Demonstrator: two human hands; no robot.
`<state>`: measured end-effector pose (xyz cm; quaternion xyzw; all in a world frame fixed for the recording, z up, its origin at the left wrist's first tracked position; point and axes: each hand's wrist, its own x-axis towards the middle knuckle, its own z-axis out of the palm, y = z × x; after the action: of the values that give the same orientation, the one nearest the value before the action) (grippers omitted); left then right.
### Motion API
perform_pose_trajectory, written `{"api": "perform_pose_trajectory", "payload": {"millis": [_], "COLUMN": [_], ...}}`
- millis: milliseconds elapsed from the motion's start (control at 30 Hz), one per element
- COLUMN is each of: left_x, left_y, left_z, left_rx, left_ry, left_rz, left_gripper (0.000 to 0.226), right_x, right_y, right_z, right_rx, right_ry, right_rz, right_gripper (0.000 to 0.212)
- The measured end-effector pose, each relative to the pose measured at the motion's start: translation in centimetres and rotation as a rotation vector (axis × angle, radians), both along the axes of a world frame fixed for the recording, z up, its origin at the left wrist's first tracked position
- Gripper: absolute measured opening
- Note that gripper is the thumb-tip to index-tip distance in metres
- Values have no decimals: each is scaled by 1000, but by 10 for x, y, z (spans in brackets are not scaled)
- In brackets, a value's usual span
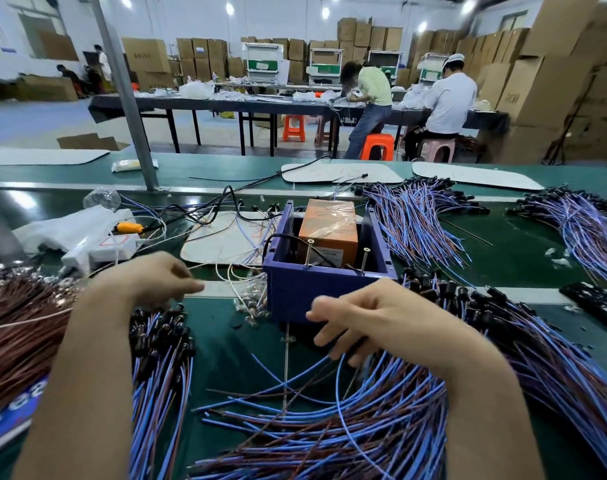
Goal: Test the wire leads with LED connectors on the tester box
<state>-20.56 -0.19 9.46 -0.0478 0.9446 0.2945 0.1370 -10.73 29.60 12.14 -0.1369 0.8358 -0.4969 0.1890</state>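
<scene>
Big green bench (pixel 232 358) under me, and it is buried in wire. The heap of blue-and-brown wire leads (pixel 381 427) in front of me on the right is the largest, its black LED connectors lying up near the box. A narrower bundle (pixel 160 358) lies by my left forearm, with a mass of brown wires (pixel 14 323) at the far left. Two more fans of leads (pixel 416 216) lie beyond the box.

The tester box (pixel 295 292), blue-purple plastic with an open top, stands in the middle of the bench, just ahead of both hands. There is an orange block (pixel 329 226) inside it, and two screws (pixel 309 252) stand upright at its near edge. Nothing touches those screws right now.

My hands are apart. The right hand (pixel 371 317) is down on the big heap, its fingers curled in among the connectors, gripping a few leads as far as I can see. The left hand (pixel 149 278) hovers over the narrow bundle with its fingers bent. It is blurred, so I cannot tell whether it holds anything.

Progress? I judge this as picking up the next lead. Which piles are already tested I cannot tell, but the heap before me looks like plenty left.
</scene>
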Motion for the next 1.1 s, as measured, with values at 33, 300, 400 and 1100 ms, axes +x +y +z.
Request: {"api": "perform_pose_trajectory", "payload": {"millis": [33, 300, 400, 1100], "left_x": [-3, -12, -11, 7], "left_y": [-3, 21, 25, 1], "left_z": [-6, -28, -27, -8], "left_rx": [-47, -282, -225, 97], "left_ry": [-54, -188, -203, -360], "left_rz": [1, -161, -157, -210], "left_gripper": [21, 12, 15, 54], "right_x": [-3, -10, -10, -11], "right_y": [-1, -5, -5, 4], "right_z": [-5, -13, -14, -15], "right_rx": [123, 152, 159, 35], "right_ry": [-1, -43, -40, -28], "right_rz": [-50, -73, -55, -39], "right_gripper": [48, 30, 28, 22]}}
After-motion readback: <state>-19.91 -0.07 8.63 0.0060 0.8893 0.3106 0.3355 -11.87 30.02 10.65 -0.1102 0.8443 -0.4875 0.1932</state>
